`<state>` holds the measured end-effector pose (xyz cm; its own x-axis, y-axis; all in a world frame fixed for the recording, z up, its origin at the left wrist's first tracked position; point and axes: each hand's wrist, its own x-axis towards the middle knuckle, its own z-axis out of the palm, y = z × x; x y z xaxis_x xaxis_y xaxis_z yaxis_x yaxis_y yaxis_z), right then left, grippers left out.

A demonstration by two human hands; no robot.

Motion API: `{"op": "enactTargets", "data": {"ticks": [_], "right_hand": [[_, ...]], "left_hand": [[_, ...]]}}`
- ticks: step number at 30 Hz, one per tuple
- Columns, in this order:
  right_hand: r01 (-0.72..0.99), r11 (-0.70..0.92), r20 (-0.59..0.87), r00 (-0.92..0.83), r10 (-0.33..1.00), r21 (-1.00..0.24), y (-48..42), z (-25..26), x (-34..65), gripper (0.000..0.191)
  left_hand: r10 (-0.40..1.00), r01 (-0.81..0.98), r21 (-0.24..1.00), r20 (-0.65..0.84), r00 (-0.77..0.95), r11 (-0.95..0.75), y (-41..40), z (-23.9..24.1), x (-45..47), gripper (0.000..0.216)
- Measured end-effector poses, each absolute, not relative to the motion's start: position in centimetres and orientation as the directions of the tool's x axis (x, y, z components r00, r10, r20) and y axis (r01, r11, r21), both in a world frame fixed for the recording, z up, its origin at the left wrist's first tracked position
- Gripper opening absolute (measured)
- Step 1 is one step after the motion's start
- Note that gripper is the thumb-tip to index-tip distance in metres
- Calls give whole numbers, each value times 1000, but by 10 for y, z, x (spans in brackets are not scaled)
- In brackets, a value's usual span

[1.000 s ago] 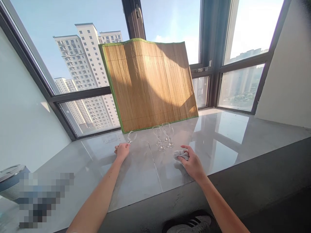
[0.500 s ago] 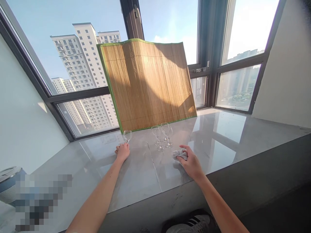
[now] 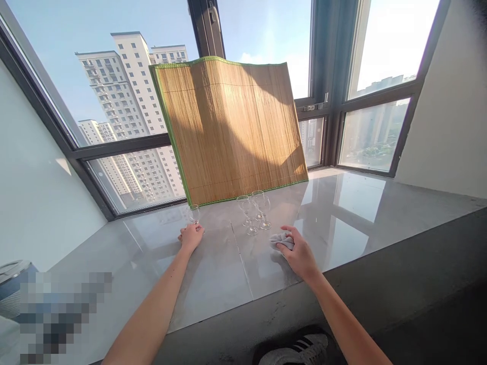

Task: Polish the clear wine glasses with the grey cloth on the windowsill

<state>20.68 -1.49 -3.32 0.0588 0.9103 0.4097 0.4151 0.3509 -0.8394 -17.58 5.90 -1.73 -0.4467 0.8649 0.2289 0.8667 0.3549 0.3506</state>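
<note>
My left hand (image 3: 190,236) is closed around the stem of a clear wine glass (image 3: 193,213), which stands upright on the grey stone ledge (image 3: 213,274). My right hand (image 3: 299,252) presses on a small grey cloth (image 3: 280,238) lying on the ledge, fingers curled over it. Between my hands, a little farther back, stand three more clear wine glasses (image 3: 254,210) in a tight group.
A bamboo mat (image 3: 232,126) with green edging leans against the window behind the glasses. Dark window frames run along the back. A white wall rises at right. A round grey container (image 3: 11,276) sits at far left. My shoe (image 3: 297,350) shows below the ledge's dark front edge.
The glass in my left hand was tilted to the right a second ago; it has come upright and shifted slightly left. My right hand has stayed on the cloth.
</note>
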Motion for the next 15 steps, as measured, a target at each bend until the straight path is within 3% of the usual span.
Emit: {"op": "enactTargets", "data": {"ticks": [11, 15], "right_hand": [[415, 360, 416, 51, 908, -835, -16, -31, 207, 44], [404, 366, 418, 48, 907, -839, -15, -31, 207, 44]], "left_hand": [[845, 789, 527, 222, -487, 316, 57, -12, -171, 21], [641, 705, 626, 398, -656, 333, 41, 3, -156, 43]]}}
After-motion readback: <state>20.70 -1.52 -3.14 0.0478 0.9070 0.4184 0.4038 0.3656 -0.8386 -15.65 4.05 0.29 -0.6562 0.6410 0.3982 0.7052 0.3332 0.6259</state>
